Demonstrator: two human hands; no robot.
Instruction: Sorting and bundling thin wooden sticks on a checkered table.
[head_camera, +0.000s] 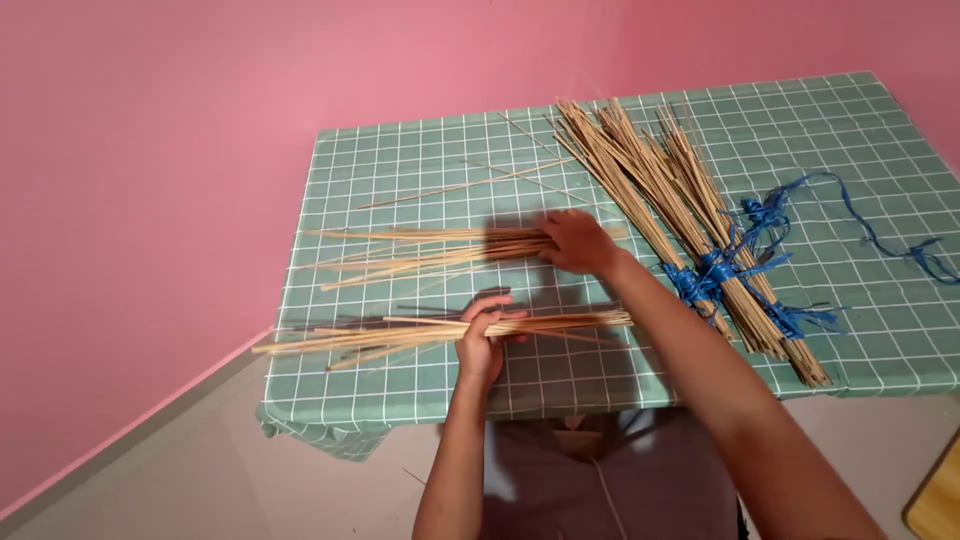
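Gripping a loose sheaf of thin, pale straw-coloured sticks (440, 332) near its middle, the left hand (483, 345) sits at the lower centre of the frame, fingers curled over the top of the sheaf and thumb underneath, closed around it. That sheaf lies nearly level across the near part of the worktop (400, 170), its left ends fanning out past the worktop's left edge and its right ends stopping just short of the right forearm.

The right hand (578, 243) is higher up, near the middle of the frame, its fingers closed on the right end of a second fan of the same thin pale sticks (430, 250). This fan spreads out toward the left, lying on the cloth, well apart from the sheaf in the left hand.

A green cloth with a white grid covers the worktop, its near left corner hanging in folds. To the right of the right hand lies a thick bundle of long pale sticks (690, 220), running slantwise from the upper centre to the lower right and bound near its lower end with blue plastic strip (715, 272); loose ends of that strip trail off toward the right edge of the frame. A few single sticks (460, 186) lie scattered on the cloth above the second fan. Pink walls fill the upper left of the frame.
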